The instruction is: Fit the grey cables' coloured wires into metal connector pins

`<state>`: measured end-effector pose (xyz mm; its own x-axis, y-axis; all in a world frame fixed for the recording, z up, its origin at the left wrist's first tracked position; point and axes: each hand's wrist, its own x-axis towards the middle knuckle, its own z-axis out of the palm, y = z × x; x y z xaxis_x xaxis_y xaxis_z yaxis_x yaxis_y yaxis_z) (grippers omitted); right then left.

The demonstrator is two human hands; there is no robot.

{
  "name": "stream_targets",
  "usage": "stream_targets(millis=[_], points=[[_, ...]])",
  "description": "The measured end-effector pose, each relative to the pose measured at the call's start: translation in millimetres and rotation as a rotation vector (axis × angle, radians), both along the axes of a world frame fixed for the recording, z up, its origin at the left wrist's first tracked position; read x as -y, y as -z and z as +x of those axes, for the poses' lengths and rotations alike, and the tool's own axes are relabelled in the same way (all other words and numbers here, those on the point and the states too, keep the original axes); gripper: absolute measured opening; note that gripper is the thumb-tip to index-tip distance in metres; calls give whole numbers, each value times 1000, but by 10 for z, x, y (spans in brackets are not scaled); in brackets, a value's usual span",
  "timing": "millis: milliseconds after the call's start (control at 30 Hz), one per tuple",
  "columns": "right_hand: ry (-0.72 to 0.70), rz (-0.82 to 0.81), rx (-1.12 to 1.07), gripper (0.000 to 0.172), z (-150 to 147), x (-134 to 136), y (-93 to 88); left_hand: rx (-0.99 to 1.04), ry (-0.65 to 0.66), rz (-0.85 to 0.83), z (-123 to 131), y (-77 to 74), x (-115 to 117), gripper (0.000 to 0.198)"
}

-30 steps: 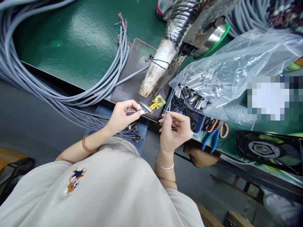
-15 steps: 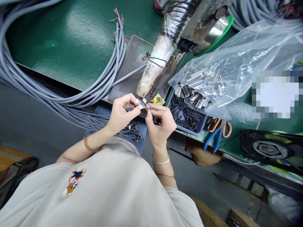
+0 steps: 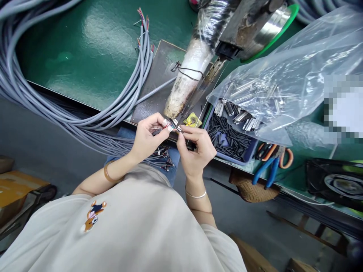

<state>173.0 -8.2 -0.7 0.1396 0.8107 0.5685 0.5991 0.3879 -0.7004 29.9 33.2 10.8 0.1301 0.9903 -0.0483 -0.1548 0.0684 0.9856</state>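
Observation:
My left hand (image 3: 151, 132) is closed in a pinch on thin coloured wires (image 3: 159, 129), with white coverings on its thumb and fingertip. In my right hand (image 3: 197, 149), thumb and fingers grip one end of a small multi-pin connector (image 3: 176, 125). The wires meet the connector between both hands, but the exact contact is too small to make out. Just beyond the fingertips are the blackened end of a white-wrapped tube (image 3: 184, 81) and a slotted metal soldering iron (image 3: 214, 70). A crumpled yellow piece (image 3: 193, 119) lies beside the connector.
Grey cables (image 3: 113, 107) loop over the bench edge at left; several finished-looking connectors (image 3: 166, 156) rest on my lap. A blue tray (image 3: 246, 158) holds short black tubes, under a plastic bag (image 3: 297, 71) of connectors. Pliers (image 3: 269, 166) and a black fan (image 3: 334, 185) are at right.
The view has shifted slightly, so the bag, tray and pliers appear farther right. Both hands keep the same grips, with little visible movement at the connector.

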Motion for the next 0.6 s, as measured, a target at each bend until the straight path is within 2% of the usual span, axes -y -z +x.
stream_targets(millis=[267, 433, 600], points=[[4, -55, -63, 10, 15, 7, 7, 7, 31, -33, -18, 12, -2, 22], [-9, -36, -60, 13, 7, 7, 4, -5, 4, -8, -11, 18, 12, 18], [0, -22, -9, 12, 5, 2, -4, -89, -54, 24, 23, -5, 27, 22]])
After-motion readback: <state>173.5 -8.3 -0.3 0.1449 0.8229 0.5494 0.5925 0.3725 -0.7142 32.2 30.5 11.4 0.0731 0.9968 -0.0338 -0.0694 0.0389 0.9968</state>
